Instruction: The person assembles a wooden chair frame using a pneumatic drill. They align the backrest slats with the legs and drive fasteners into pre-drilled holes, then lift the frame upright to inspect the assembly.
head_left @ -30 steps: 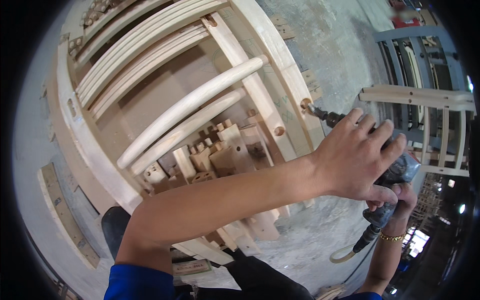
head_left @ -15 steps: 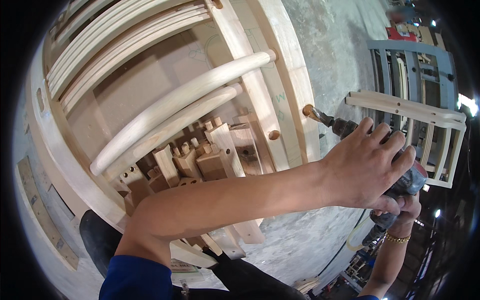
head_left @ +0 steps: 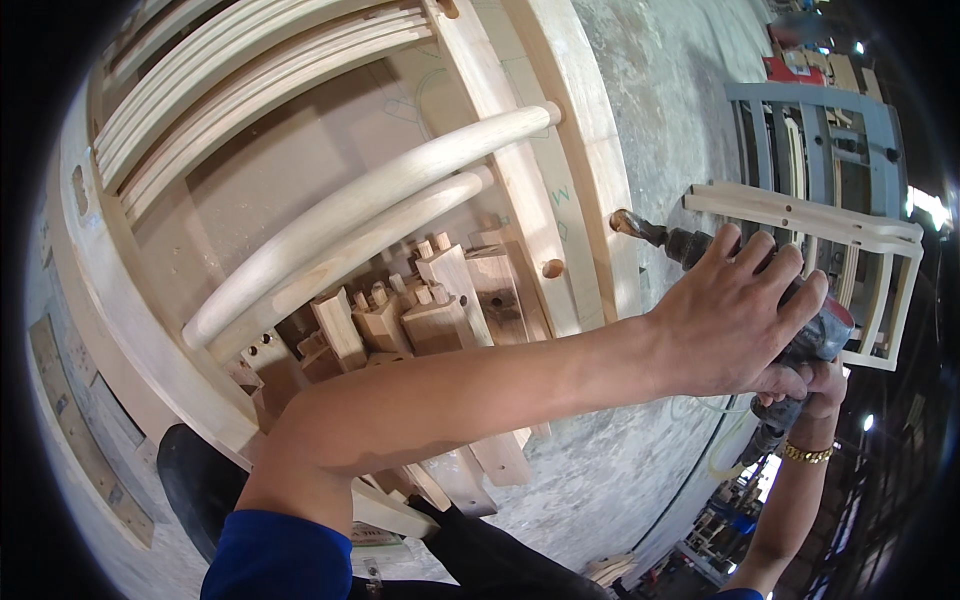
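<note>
My left arm in a blue sleeve reaches across the frame, and my left hand [head_left: 728, 322] is wrapped over the body of a power drill [head_left: 828, 328]. Behind it my right hand [head_left: 826, 386], with a gold bracelet at the wrist, grips the drill's handle end; its fingers are partly hidden. The drill's thick bit [head_left: 645, 229] points left, its tip at a round hole in the edge of a pale wooden rail [head_left: 590, 120]. How deep the tip sits cannot be seen. Another rail [head_left: 510, 170] beside it has a round hole too.
Two curved wooden slats [head_left: 370, 195] lie across the frame's opening. Below them are several short tenoned blocks [head_left: 435, 322]. A grey rack [head_left: 820, 150] and a drilled wooden beam [head_left: 800, 210] stand at the right. Grey concrete floor [head_left: 580, 470] shows underneath.
The view has shifted slightly. My right hand and the rear of the drill have risen a little, and the bit lies a bit flatter at the hole. Both hands keep their hold.
</note>
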{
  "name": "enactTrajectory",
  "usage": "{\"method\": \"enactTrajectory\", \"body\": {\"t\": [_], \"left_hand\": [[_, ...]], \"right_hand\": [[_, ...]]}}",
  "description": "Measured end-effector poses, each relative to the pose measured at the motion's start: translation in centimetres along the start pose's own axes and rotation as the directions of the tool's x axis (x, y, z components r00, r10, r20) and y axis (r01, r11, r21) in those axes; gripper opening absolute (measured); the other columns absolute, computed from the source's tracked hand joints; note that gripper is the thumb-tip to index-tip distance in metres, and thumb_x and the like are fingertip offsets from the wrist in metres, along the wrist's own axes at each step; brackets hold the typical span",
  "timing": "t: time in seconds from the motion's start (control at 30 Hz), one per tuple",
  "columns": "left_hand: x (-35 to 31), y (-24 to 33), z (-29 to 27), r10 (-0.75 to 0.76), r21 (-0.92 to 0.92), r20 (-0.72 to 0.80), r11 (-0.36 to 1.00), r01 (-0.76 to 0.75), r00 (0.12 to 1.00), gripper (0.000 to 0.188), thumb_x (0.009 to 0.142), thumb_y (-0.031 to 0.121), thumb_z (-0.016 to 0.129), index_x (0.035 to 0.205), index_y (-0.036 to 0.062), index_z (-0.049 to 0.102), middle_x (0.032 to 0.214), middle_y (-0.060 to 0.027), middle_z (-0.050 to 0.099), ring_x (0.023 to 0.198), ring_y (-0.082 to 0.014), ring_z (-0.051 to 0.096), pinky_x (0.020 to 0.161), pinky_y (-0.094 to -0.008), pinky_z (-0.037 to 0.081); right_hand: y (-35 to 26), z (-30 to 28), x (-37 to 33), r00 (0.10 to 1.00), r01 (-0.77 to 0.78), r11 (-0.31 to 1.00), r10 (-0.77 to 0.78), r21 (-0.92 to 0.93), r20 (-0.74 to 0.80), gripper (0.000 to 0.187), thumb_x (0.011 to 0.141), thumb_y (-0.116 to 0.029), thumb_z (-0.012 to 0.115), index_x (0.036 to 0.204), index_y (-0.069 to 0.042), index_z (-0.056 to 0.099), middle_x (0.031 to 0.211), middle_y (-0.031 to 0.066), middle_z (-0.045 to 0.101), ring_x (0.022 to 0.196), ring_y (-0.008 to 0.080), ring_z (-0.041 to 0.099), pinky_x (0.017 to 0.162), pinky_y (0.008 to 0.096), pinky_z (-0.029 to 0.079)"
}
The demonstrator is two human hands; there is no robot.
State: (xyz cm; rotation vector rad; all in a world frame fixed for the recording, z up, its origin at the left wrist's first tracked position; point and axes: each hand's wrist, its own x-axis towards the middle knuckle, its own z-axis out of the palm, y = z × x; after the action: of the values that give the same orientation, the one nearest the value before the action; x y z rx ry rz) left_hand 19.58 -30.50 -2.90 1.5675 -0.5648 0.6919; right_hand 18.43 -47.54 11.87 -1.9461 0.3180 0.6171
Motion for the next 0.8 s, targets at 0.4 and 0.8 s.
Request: {"method": "enactTrajectory", "body": {"t": [0.4, 0.8], "left_hand": [[0.7, -0.8, -0.5, -0.088, -0.028, -0.089, 0.996, 0.085, 0.992, 0.091, 0.078, 0.066, 0.066, 0.134, -0.0013, 0.04, 0.113, -0.0209, 0.044, 0.104, -0.0343, 0.047, 0.083, -0.0518, 0.037], [0.3, -1.1, 0.0, -0.117, 0.123, -0.166, 0.983, 0.138, 0.979, 0.094, 0.069, 0.037, 0.083, 0.141, 0.0044, 0.033, 0.118, -0.0229, 0.041, 0.102, -0.0365, 0.051, 0.077, -0.0512, 0.04]], "right_hand": [[-6.0, 2.1, 2.6, 0.998, -0.059, 0.976, 0.056, -0.21, -0.019, 0.059, 0.054, 0.003, 0.058, 0.112, 0.01, 0.056, 0.085, 0.0192, 0.067, 0.059, 0.0252, 0.066, 0.05, 0.0331, 0.055], [-7.1, 3.9, 5.0, 0.995, -0.059, 0.912, 0.086, -0.406, 0.047, 0.049, 0.054, 0.001, 0.063, 0.103, 0.007, 0.06, 0.074, 0.0127, 0.064, 0.051, 0.0183, 0.059, 0.044, 0.0295, 0.046]]}}
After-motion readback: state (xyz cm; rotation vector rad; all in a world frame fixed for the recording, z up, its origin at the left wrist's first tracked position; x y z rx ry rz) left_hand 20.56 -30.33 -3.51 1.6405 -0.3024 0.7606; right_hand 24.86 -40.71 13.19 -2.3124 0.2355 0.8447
